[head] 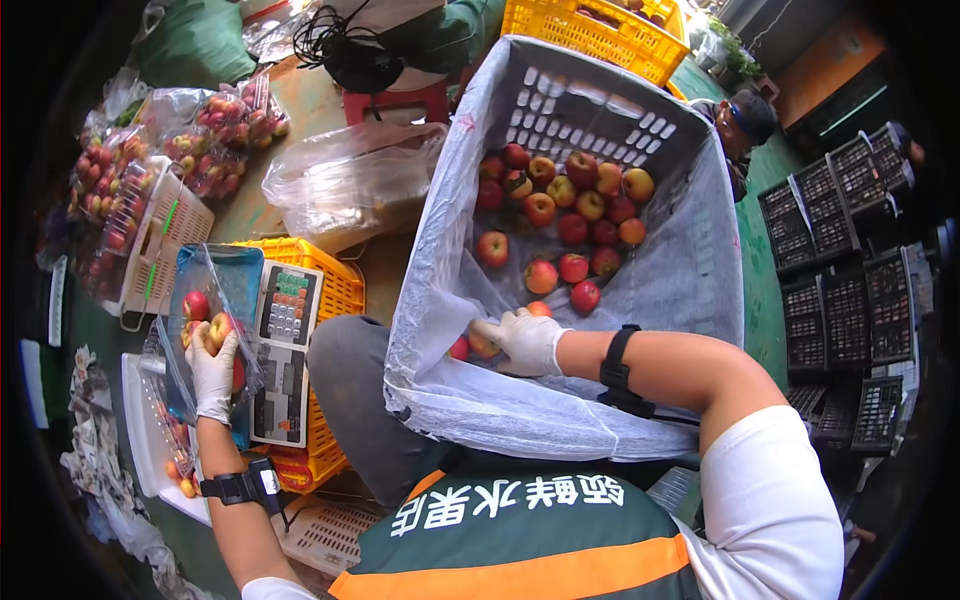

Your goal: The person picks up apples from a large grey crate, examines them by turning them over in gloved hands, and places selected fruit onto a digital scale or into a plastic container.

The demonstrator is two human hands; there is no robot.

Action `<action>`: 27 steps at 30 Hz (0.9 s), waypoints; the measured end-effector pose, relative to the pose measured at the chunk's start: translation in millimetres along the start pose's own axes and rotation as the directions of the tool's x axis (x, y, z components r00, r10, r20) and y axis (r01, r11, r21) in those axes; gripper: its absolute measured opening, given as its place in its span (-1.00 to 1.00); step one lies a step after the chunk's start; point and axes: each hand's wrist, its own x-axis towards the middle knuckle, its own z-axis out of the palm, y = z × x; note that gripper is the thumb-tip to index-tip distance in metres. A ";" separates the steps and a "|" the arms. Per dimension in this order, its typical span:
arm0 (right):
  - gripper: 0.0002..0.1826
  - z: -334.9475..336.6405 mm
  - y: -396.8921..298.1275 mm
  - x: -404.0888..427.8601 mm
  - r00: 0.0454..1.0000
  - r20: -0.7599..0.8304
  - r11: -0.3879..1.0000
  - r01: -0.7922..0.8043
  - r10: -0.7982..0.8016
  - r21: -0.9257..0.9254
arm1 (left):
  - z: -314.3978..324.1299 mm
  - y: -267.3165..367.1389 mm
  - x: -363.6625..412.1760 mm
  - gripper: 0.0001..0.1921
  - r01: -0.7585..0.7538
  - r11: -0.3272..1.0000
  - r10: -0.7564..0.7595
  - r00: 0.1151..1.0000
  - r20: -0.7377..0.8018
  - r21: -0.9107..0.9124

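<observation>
My left hand [212, 369], in a white glove, has its fingers on a yellow-red apple [220, 330] inside a clear plastic clamshell box [251, 337]. The box, with several apples in it, lies on the blue tray [244, 274] of a digital scale [288, 315]. My right hand [529, 341], gloved too, reaches into the near left part of a large crate [420, 270] lined with white cloth. Apples [484, 345] lie right at its fingers; whether it grips one I cannot tell. Many red and yellow apples [573, 229] lie farther back in the crate.
The scale stands on a yellow crate [341, 277] at my left knee. Bagged fruit [202, 139] and a white basket [180, 225] are at the upper left. Another yellow crate [600, 37] is beyond the lined one. A person [739, 131] is behind it; black crates [847, 315] stand right.
</observation>
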 end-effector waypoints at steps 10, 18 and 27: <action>-0.24 -68.8 74.5 -26.4 0.979 0.185 0.820 -0.170 0.080 0.546 | -59.1 130.9 -83.4 -0.49 -0.195 0.587 0.278 0.960 -0.031 -0.786; -0.26 -150.1 26.9 -126.2 0.893 -0.327 -0.165 0.288 -0.309 0.943 | -34.4 302.5 -183.3 -0.07 0.345 0.540 0.591 0.494 0.638 -0.768; -0.32 -141.3 2.4 -142.4 0.880 -0.447 -0.478 0.328 -0.158 0.815 | 6.9 318.7 -187.5 -0.35 0.697 0.343 0.687 0.271 0.675 -0.629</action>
